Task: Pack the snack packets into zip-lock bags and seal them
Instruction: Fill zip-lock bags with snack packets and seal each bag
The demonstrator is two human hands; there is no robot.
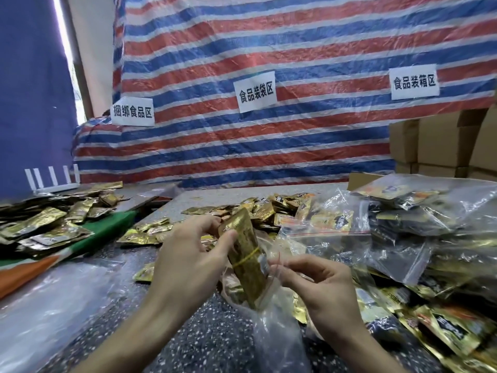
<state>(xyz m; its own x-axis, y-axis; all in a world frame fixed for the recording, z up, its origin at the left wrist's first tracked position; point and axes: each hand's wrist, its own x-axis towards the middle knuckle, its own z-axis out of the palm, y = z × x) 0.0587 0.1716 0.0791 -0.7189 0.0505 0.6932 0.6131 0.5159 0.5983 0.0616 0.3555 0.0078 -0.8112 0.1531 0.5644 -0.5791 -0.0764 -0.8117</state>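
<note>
— Gold foil, crinkly and stiff: the banded stack of gold foil snack packets (243, 254) sits pinched in the left hand (188, 254), its lower end already inside the clear, limp zip-lock bag (271, 319).

— And the right hand (312, 286)?

— Fingers closed on the bag's red-lined rim. I'd hold that mouth wide and taut and slide the stack down straight, since foil corners probably snag on thin film.

Head camera – close above the table (204, 343), facing forward, downward.
</note>
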